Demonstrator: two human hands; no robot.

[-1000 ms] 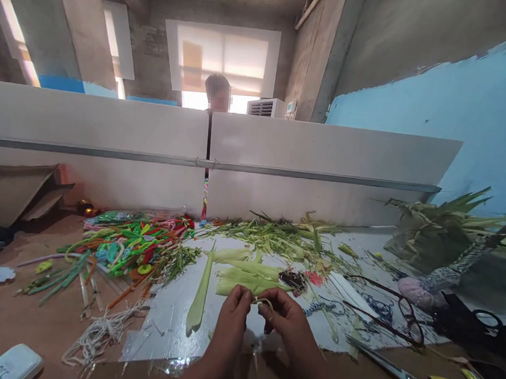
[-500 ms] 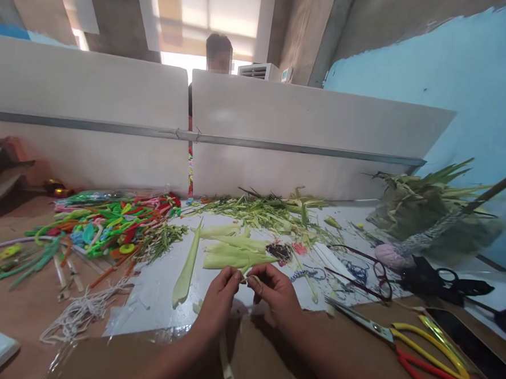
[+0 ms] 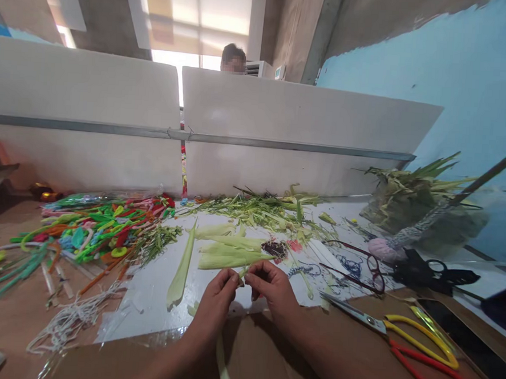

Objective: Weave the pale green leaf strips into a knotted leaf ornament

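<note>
My left hand (image 3: 215, 299) and my right hand (image 3: 272, 288) meet over the front edge of a white sheet (image 3: 156, 289). Both pinch a thin pale green leaf strip (image 3: 243, 273) between fingertips. The strip's tail (image 3: 221, 366) hangs down under my left wrist. Just beyond my fingers lie broad pale green leaf pieces (image 3: 227, 252), and a long single leaf (image 3: 181, 271) lies to their left.
Colourful pipe cleaners (image 3: 91, 231) are heaped at the left, with white string (image 3: 67, 324) in front. Yellow and red scissors (image 3: 410, 339), spectacles (image 3: 359, 267) and black scissors (image 3: 432, 275) lie to the right. A leaf bundle (image 3: 410, 199) sits far right. A person is behind the white partition (image 3: 282, 134).
The view has tilted down and shifted a little. My hands stay together on the strip, and the small loop seen earlier between my fingers has drawn in tighter.
</note>
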